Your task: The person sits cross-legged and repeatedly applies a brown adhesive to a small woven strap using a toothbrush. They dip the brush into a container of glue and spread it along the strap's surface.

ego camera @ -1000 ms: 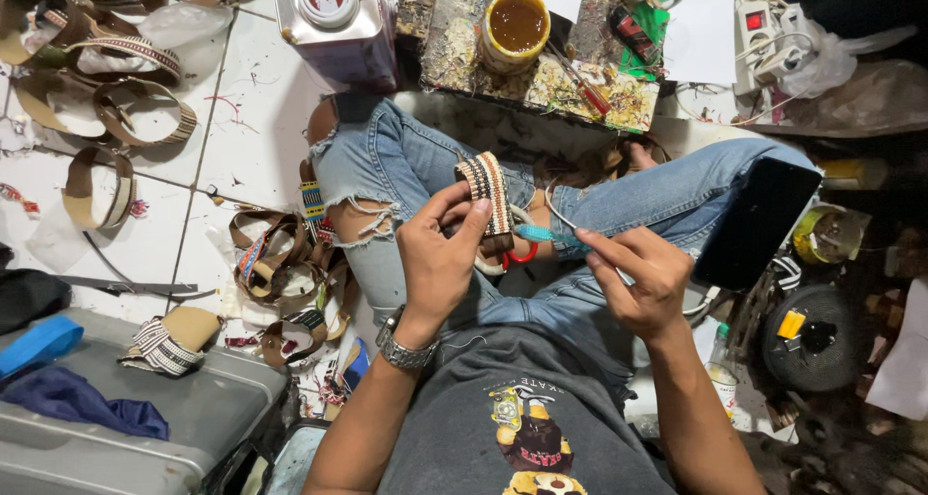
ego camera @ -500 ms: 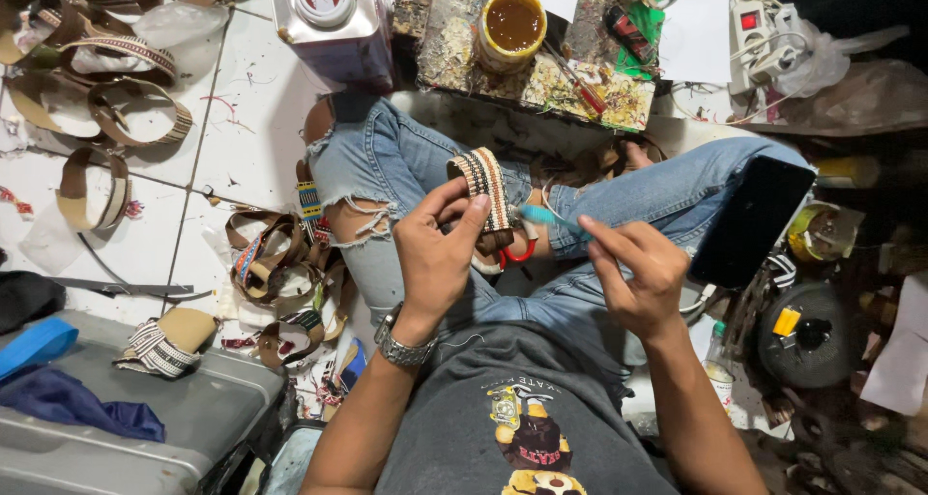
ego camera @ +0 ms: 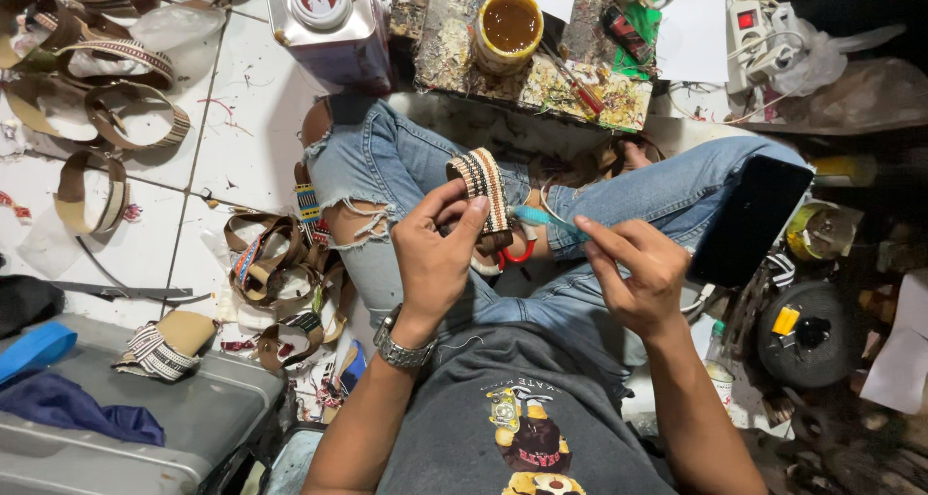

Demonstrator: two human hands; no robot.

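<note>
Strap (ego camera: 483, 188), woven and looped, sits above the lap, pinched between thumb and fingers of the left hand (ego camera: 435, 258). Right hand (ego camera: 633, 273) pinches a turquoise brush (ego camera: 541, 219) whose tip meets the strap's edge. Red-handled scissors (ego camera: 512, 256) lie beneath. A glue pot (ego camera: 510, 26) stands on the board beyond the knees.

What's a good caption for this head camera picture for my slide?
Seated on the floor, left hand holds a woven strap while right hand pinches a light-blue tool.
</note>
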